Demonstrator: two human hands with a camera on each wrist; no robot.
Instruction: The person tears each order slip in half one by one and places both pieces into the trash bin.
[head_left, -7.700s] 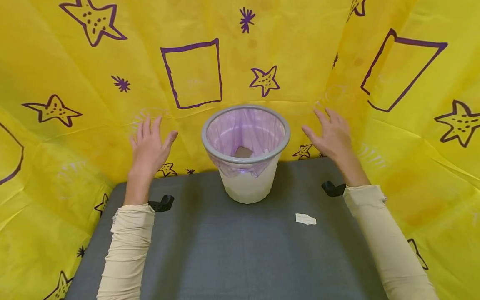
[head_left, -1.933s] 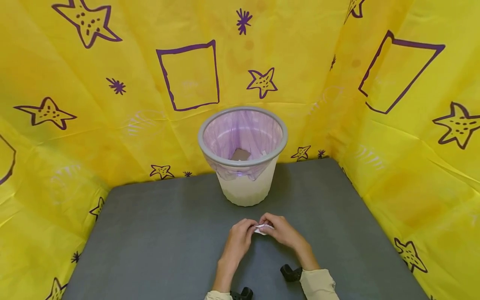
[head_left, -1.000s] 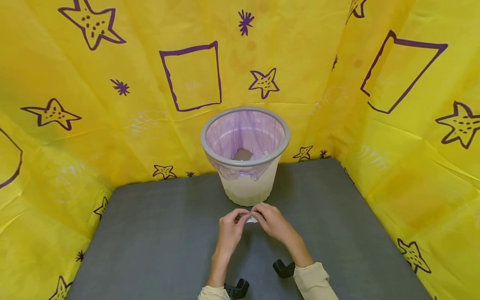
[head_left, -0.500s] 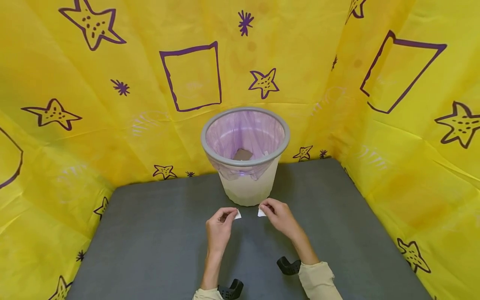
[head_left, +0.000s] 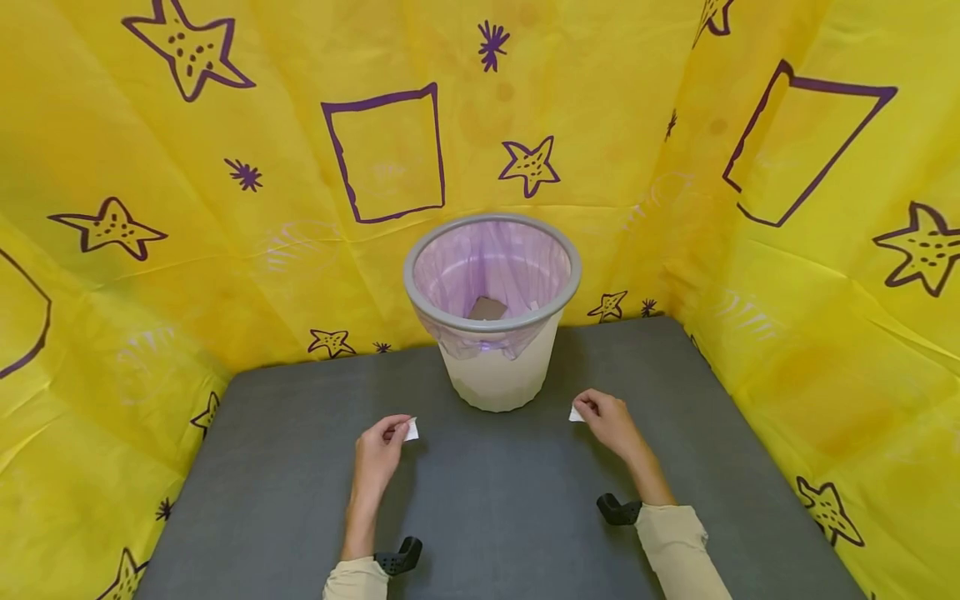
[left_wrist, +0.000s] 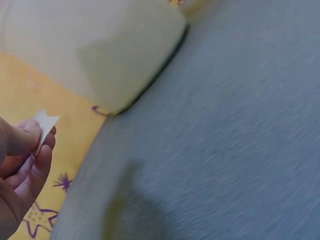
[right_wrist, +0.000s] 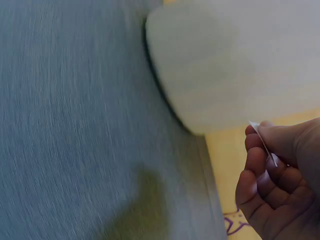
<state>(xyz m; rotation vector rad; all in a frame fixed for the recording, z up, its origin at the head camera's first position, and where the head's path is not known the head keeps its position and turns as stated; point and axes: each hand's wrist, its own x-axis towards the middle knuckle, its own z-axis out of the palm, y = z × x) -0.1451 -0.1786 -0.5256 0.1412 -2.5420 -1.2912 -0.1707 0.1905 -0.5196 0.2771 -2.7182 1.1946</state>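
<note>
My left hand [head_left: 378, 454] pinches a small white piece of paper [head_left: 412, 429] between thumb and fingers, left of the bin. In the left wrist view that paper [left_wrist: 46, 127] shows a ragged edge above the thumb. On the other side, my right hand [head_left: 609, 421] pinches a second white piece of paper [head_left: 576, 413], seen nearly edge-on in the right wrist view as a thin paper strip [right_wrist: 263, 142]. Between and behind both hands stands a pale waste bin [head_left: 498, 375] with a grey rim and a purple liner [head_left: 480, 267]. A brown flat piece [head_left: 487, 308] lies inside it.
The bin stands upright at the back of a dark grey table [head_left: 487, 517]. Yellow cloth [head_left: 285, 167] with purple starfish drawings rises around the back and sides. A black wrist mount [head_left: 400, 557] sits at the left cuff, another black mount [head_left: 618, 509] at the right.
The white paper, lying on the table at first, was picked up and held folded in both hands. It then came apart into two pieces, and the hands moved apart, each holding one.
</note>
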